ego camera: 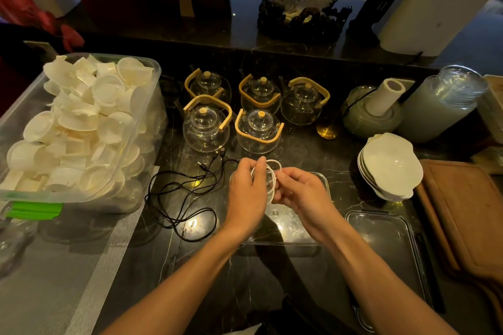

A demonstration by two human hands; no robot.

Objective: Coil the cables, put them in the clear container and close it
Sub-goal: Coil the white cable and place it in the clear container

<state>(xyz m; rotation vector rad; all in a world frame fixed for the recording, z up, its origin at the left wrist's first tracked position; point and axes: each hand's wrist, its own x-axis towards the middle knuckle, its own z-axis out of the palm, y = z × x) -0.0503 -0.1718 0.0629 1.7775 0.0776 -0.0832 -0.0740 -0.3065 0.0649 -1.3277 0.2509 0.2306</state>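
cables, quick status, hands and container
Left hand and right hand both gripping white cable coil. Black cables loose. Clear container open, unobstructed.

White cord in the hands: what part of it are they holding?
Both hands hold the white cable, already wound into loops. The left hand pinches the loops on their left side, and the right hand has its grip on their lower right side.

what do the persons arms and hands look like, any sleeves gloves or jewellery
Both forearms are bare as far as the frame shows, with no sleeves in view. The left hand and right hand wear no gloves, and no rings, watch or bracelets show.
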